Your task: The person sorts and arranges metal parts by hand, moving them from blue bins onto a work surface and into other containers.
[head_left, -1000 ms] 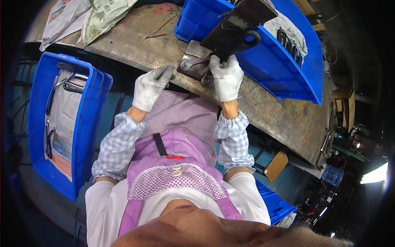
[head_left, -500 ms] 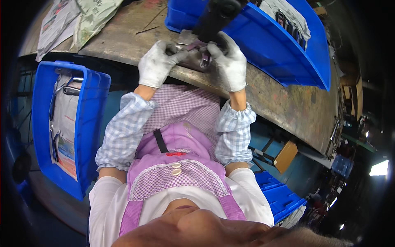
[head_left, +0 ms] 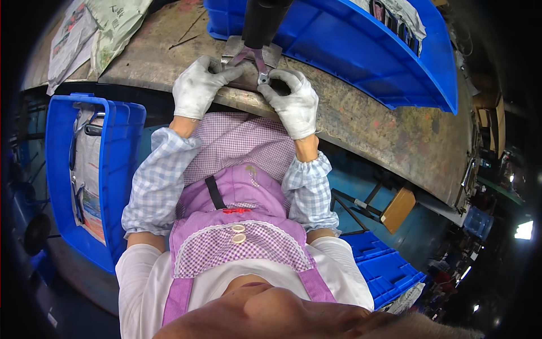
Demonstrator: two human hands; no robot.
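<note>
Presently, both gloved hands pinch a small metal bracket [head_left: 252, 59] at the workbench [head_left: 361, 121] edge: left hand [head_left: 197, 87] fingers closed on its left arm, right hand [head_left: 293, 101] fingertips gripping its right end.

Blue bin [head_left: 389, 62], white gloves [head_left: 197, 87], purple checked apron [head_left: 248, 220].

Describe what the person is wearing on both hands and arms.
Both the left hand and the right hand wear white knit work gloves, greyed with dirt at the fingers. Over each forearm is a loose sleeve cover in pale blue and white check, gathered with elastic at the wrist. White sleeves show above them at the upper arms.
</note>
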